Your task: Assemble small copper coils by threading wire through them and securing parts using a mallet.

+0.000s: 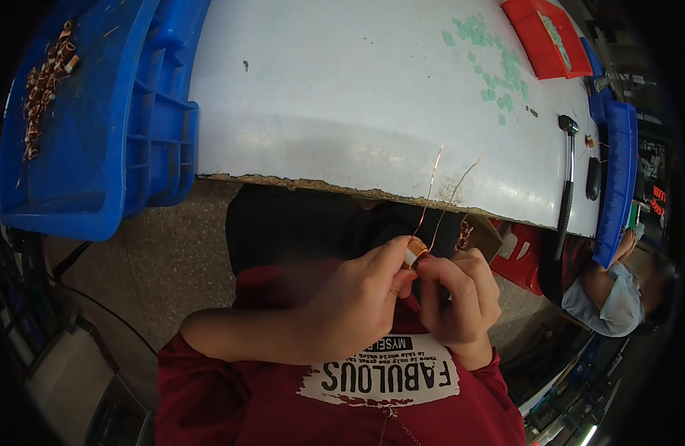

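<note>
The bare left hand (361, 290) and bare right hand (463, 293) meet, fingertips pinching a small copper-wire coil with a white band (414, 253) between them. Its two thin copper ends (431, 178) extend forward of the fingers. Leftward and forward, a blue plastic bin (89, 141) holds small copper coils (46, 85); pale green squares (509, 72) lie forward and rightward.

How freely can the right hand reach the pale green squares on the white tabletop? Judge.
Probably yes, fairly freely: the right hand holds a copper-wound coil, but only its thin wires stand near the way to the squares.
</note>
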The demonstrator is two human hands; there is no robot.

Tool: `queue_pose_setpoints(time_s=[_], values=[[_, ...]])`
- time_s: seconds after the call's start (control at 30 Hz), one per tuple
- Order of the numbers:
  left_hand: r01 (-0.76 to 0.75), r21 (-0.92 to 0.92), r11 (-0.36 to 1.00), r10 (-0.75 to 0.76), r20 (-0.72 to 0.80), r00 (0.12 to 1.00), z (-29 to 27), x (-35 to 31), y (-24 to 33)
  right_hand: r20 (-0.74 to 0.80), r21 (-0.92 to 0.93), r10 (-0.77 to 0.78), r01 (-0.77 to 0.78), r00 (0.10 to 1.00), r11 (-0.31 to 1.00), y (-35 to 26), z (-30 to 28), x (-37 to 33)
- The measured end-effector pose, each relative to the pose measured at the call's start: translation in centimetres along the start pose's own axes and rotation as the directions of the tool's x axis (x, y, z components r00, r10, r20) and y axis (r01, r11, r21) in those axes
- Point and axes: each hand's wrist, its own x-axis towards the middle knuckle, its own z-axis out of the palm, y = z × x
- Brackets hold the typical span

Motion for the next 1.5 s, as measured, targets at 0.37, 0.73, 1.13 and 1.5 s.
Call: queue_pose_setpoints(time_s=[0.37, 0.73, 1.13, 1.5], values=[[0.144, -0.254, 0.956, -0.136, 0.05, 0.989, -0.6, 0.8, 0.1, -0.065, 0.011, 0.178, -0.178, 0.982, 0.984, 2.0, -2.6, 0.5], [0.23, -0.257, 0.939, -0.234, 0.016, 0.972, -1.7, 1.0, 0.5, -0.341, -0.566, 0.631, -0.688, 0.697, 0.454, 16.3, -12.9, -2.6], [0.373, -0.599, 0.708, -0.299, 0.224, 0.927, -2.2, 1.6, -0.1, -0.085, 0.724, 0.656, -0.405, 0.75, 0.558, 9.3, -12.1, -1.5], [0.292, -0.956, 0.04, -0.222, 0.276, 0.935, -1.3, 1.1, -4.5, 0.438, 0.218, 0.445, -0.572, 0.782, 0.791, 4.2, -8.9, -1.2]])
